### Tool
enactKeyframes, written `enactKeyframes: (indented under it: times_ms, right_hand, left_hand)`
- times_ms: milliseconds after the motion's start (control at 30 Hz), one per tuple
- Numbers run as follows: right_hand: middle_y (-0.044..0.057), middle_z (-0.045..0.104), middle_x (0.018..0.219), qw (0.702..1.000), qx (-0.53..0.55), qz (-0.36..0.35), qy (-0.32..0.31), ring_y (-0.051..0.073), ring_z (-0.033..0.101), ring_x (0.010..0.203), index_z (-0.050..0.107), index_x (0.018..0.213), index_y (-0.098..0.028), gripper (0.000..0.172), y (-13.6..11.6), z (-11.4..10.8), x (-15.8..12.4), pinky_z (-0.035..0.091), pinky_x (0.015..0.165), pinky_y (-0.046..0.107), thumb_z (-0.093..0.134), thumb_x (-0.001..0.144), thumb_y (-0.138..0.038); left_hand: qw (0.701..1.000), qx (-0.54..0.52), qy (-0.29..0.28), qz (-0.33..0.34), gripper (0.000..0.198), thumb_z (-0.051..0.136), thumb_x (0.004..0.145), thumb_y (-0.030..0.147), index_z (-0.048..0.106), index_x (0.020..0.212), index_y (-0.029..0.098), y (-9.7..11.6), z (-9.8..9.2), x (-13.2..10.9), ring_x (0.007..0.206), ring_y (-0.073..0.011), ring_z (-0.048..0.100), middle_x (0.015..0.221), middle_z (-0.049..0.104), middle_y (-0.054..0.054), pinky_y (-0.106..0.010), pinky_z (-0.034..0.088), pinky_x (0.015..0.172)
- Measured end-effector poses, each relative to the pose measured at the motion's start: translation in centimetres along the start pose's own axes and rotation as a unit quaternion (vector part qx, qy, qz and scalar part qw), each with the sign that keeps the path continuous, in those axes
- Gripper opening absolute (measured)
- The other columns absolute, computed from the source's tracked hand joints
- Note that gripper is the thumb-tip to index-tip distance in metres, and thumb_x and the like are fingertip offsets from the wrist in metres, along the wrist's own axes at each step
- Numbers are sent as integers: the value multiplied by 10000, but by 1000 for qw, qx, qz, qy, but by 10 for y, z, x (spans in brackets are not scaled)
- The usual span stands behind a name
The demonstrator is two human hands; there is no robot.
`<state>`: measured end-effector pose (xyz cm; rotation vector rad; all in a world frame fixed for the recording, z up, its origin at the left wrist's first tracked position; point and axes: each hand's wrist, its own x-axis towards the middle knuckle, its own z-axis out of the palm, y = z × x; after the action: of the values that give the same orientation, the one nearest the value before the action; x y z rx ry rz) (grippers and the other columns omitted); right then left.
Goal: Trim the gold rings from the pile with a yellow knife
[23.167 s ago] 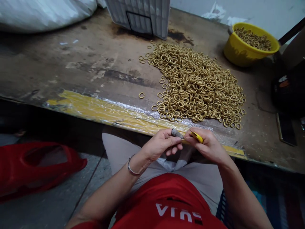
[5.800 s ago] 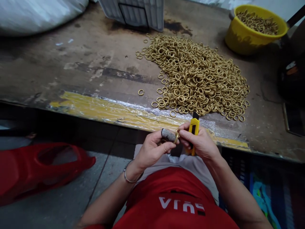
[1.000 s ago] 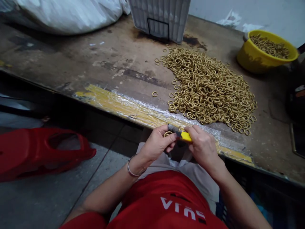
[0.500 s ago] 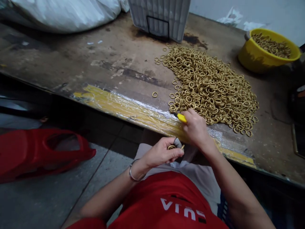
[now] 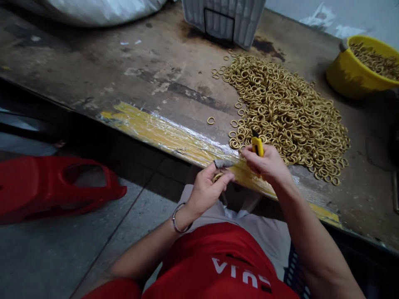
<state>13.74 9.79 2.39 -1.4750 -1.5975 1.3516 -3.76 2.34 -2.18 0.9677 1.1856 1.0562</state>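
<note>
My left hand [image 5: 208, 186] is curled around a few brass-coloured rings [image 5: 217, 177], just off the table's front edge. Grey tape [image 5: 223, 163] wraps its index finger, which points toward my other hand. A yellow utility knife [image 5: 257, 147] is gripped in my right hand [image 5: 272, 165], its dark blade pointing up and away from me. The thumb and fingertip of that hand are pinched at the near edge of a big pile of brass rings [image 5: 289, 112]; whether a ring is between them I cannot make out. One loose ring [image 5: 211, 120] lies left of the pile.
A yellow tub [image 5: 358, 79] of rings stands at the right rear. Behind the pile is a grey ribbed bin [image 5: 222, 20], with a white sack [image 5: 93, 10] at back left. Yellow tape [image 5: 162, 135] covers the table's front edge. A red stool [image 5: 62, 187] is on the floor at left.
My right hand has moved slightly right, and the knife has swung from pointing left to pointing upward. My left hand has risen a little, its taped finger now extended. The view has shifted slightly.
</note>
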Motion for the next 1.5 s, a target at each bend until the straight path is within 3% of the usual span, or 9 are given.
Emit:
enactKeyframes:
  times_ms: [133, 333, 433, 533, 700, 967, 1200, 1367, 1500]
  right_hand:
    - [-78, 464, 526, 940, 294, 145, -91, 54, 338, 406, 521, 680, -197, 339, 2, -3, -27, 272, 384, 206, 773, 699, -423]
    - [-65, 513, 568, 895, 386, 197, -108, 40, 361, 409, 549, 713, -179, 358, 16, -2, -46, 275, 368, 177, 829, 660, -394]
    - [-77, 453, 519, 938, 297, 156, -89, 62, 353, 413, 545, 710, -193, 374, 17, -5, -55, 278, 391, 200, 734, 774, -510]
    - [-45, 468, 567, 997, 71, 10, 2, 92, 412, 506, 544, 694, -195, 368, 20, -8, -66, 332, 496, 231, 571, 921, -484]
    - [61, 638, 843, 931, -301, -183, 94, 162, 568, 725, 646, 899, -161, 155, 39, -5, -87, 401, 663, 274, 495, 920, -183]
    - [74, 646, 837, 833, -513, -168, 118, 160, 545, 657, 664, 911, -148, 241, 45, 5, -90, 347, 599, 287, 431, 975, -138]
    - [107, 687, 901, 811, -569, 22, 136, 168, 574, 663, 666, 971, -118, 212, 28, -14, -65, 275, 552, 299, 467, 912, -75]
    - [83, 680, 1033, 847, -519, -82, 84, 192, 624, 820, 660, 1021, -167, 207, 10, 3, -26, 341, 622, 290, 495, 906, -115]
    - [96, 652, 1097, 830, -549, -77, 63, 178, 617, 754, 665, 1061, -172, 235, 6, 25, 11, 317, 590, 300, 464, 942, -142]
  left_hand:
    - [990, 89, 21, 105, 202, 732, 849, 267, 735, 1036, 190, 2, 8, 0, 758, -140, 666, 969, 772, -47, -249, 540, 769]
    - [973, 156, 3, 170, 99, 745, 838, 242, 789, 921, 212, 7, 21, -7, 877, -198, 706, 934, 782, -57, -303, 541, 876]
    - [985, 137, 1, 101, 68, 769, 793, 250, 775, 815, 186, 9, 23, -8, 634, -144, 631, 704, 721, -25, -249, 526, 647]
    - [998, 25, -48, -45, 180, 749, 788, 324, 731, 767, 146, 9, 25, -5, 429, -85, 477, 515, 588, 22, -195, 386, 415]
    - [982, -102, -97, -129, 324, 815, 712, 403, 692, 814, 121, 8, 30, -3, 394, -63, 462, 509, 573, 35, -159, 351, 359]
    - [990, -52, -96, -91, 281, 780, 762, 375, 647, 812, 132, 10, 32, -4, 426, -59, 499, 568, 599, 36, -155, 404, 381]
    - [988, 35, -138, -60, 166, 705, 805, 269, 626, 737, 140, 24, 13, -21, 466, -56, 486, 573, 584, 31, -157, 382, 420]
    - [970, -29, -192, -145, 315, 733, 766, 403, 640, 907, 137, 3, 12, -18, 434, -59, 391, 560, 516, 66, -183, 305, 399]
    - [973, 85, -191, -95, 297, 784, 720, 333, 619, 897, 160, -25, 24, -14, 652, -142, 585, 776, 653, -12, -265, 492, 589]
